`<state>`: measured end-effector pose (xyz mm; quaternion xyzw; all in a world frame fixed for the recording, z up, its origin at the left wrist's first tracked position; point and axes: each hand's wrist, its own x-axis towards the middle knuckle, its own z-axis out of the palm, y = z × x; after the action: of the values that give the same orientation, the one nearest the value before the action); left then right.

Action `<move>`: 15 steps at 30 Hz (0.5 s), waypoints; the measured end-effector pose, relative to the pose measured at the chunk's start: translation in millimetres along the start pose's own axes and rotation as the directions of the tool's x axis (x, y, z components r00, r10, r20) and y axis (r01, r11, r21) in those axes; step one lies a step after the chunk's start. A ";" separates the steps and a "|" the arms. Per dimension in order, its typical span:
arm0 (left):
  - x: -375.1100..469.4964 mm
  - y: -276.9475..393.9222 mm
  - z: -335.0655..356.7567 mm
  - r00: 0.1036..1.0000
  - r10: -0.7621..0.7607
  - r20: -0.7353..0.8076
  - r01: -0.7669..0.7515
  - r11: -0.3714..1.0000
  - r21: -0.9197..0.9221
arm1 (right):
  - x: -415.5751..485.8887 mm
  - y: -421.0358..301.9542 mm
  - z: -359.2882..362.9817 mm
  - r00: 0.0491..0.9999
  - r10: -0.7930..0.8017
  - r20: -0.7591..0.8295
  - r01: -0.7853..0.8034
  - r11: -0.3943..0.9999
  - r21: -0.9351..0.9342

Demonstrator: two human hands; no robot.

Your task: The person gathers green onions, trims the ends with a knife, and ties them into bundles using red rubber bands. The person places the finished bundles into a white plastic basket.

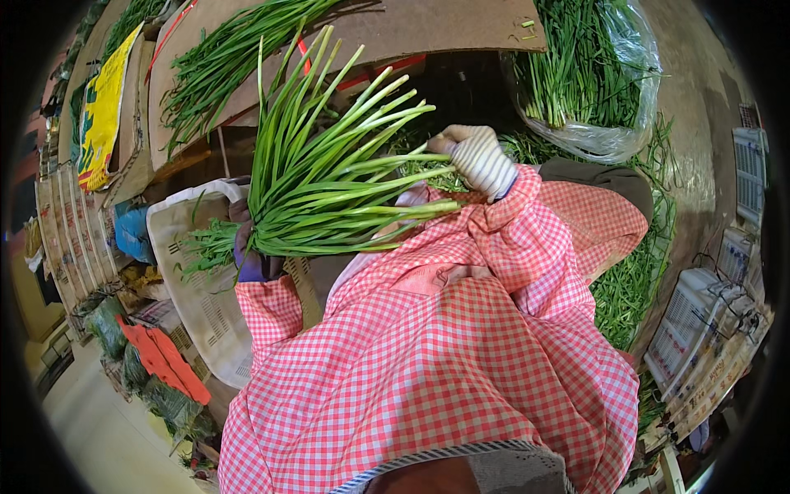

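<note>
A fanned bunch of Chinese chives [333, 173] spreads across the front of my body, pale stem ends up and to the right. My left hand [252, 250], in a dark and purple glove, grips it near the leafy end. Leaf tips [210, 247] stick out to the left of that fist. My right hand [478, 157] wears a white striped knit glove. Its fingers are closed at the cut ends of a few stems, and the fingertips are partly hidden. Both arms are in red-and-white checked sleeves [524, 247].
More chives [228, 68] lie on a cardboard-topped surface [432, 28] ahead. A clear plastic bag [645, 80] of chives [574, 68] stands at right. A pale plastic basket [191, 290] is at my left. Loose leaves [629, 290] cover the floor at right, near white crates [685, 327].
</note>
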<state>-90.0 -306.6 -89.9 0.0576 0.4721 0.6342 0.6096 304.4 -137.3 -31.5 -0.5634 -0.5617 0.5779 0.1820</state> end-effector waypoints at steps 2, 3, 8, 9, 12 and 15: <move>-9.7 -1.2 25.3 0.994 0.096 0.049 -0.096 0.995 -0.016 | -3.0 6.4 -22.0 0.991 0.044 -0.129 -0.036 0.997 0.066; -9.8 1.4 27.2 0.999 0.036 0.037 -0.035 0.999 -0.023 | -6.4 12.5 -36.0 0.983 0.056 -0.176 -0.037 0.993 0.112; -4.0 -2.0 23.1 0.977 0.021 0.212 0.035 0.966 -0.256 | -35.9 22.5 -59.9 0.999 0.010 -0.036 -0.016 0.987 -0.159; -7.0 -2.8 25.9 0.993 -0.004 0.118 0.034 0.968 -0.250 | -42.4 16.1 -51.3 0.998 -0.040 0.054 0.058 0.924 -0.379; -11.2 -7.7 26.8 0.999 -0.032 0.012 0.034 0.965 -0.258 | -45.6 14.6 -1.8 0.966 -0.046 0.256 0.109 0.965 -0.240; 6.6 -5.5 26.5 0.987 -0.056 0.149 0.108 0.923 -0.368 | -37.8 25.6 16.9 0.951 -0.212 0.226 0.239 0.966 -0.102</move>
<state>-70.5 -288.1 -82.4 -0.0369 0.3017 0.6812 0.6660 312.1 -184.4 -41.0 -0.4406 -0.6747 0.5730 0.1490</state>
